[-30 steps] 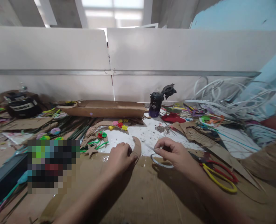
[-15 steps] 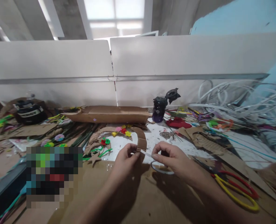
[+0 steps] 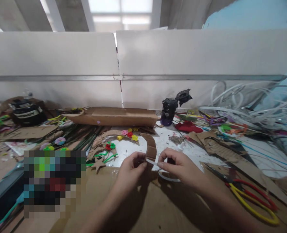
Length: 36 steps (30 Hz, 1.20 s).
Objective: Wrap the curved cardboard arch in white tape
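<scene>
- Left hand: thumb and fingers pinched together on the lower part of a curved cardboard strip. The strip stands out from them toward 12, its tip bending to 11.
- Right hand: thumb and forefinger closed on a narrow white strip. Its end reaches toward 9 and lies across the cardboard strip beside the left fingertips; whether the left fingers also grip it, I cannot tell.
- Between the two hands there is only a slim gap, bridged by the white strip; a white loop curves below the right hand.
- Cardboard sheet: spreads broadly at 6, under the forearms, the roomiest stretch for them. Its far edge runs close by the hands.
- White surface: opens from 12 to 1, with small scraps scattered over it, giving some room ahead.
- Cardboard star: at 9, at the sheet's far edge; a flower-trimmed cardboard piece sits at 10.
- Scissors: at 4, handles nearer the person, crowding the right forearm's outer side.
- Torn cardboard: at 2 to 3, narrowing that side.
- Long cardboard tray at 11 and dark bottle just past 12 bound the far side, before a pale upright board.
</scene>
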Motion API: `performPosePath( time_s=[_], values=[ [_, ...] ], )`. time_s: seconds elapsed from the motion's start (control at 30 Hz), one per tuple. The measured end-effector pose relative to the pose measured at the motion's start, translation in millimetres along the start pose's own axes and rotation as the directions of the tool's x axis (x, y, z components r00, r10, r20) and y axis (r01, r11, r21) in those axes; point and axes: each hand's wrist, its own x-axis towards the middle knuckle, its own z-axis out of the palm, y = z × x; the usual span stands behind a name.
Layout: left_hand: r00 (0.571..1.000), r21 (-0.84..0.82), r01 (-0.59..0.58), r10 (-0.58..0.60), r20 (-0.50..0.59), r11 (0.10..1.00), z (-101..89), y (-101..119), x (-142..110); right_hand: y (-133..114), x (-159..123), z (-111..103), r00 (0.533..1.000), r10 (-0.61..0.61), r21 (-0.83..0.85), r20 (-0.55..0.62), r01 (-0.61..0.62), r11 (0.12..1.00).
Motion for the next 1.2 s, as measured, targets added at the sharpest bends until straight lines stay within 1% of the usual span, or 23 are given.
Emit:
performPosePath(
  time_s=[0.13,0.33,0.57,0.9,1.03,1.2],
  values=[
    [1.0,0.0,0.007,-0.007,0.003,1.0,0.2,-0.9,0.1,0.3,0.2,0.8,0.999,-0.023,-0.016,-0.026,0.022,1.0],
    [1.0,-0.008,0.029,-0.029,-0.003,1.0,2.2,0.8,-1.7,-1.0,0.0,2.3,1.0,0.012,0.028,-0.027,-0.011,1.0],
    [0.997,-0.068,0.072,-0.073,-0.007,0.995,5.2,3.3,-2.9,-1.9,0.7,4.2,0.998,0.005,0.009,-0.057,-0.005,1.0],
    [0.993,-0.088,0.112,-0.113,-0.017,0.99,5.5,2.9,-3.7,-1.9,0.3,5.5,0.997,0.057,0.029,-0.059,-0.056,0.998],
    [0.994,-0.074,0.11,-0.11,-0.003,0.991,4.5,1.9,-3.5,-2.2,0.6,5.5,0.997,0.037,0.012,-0.062,-0.037,0.999],
    [0.993,-0.091,0.115,-0.115,0.003,0.989,4.2,4.7,-4.0,-3.9,-0.1,6.2,0.995,0.074,0.052,-0.069,-0.07,0.996]
  ],
)
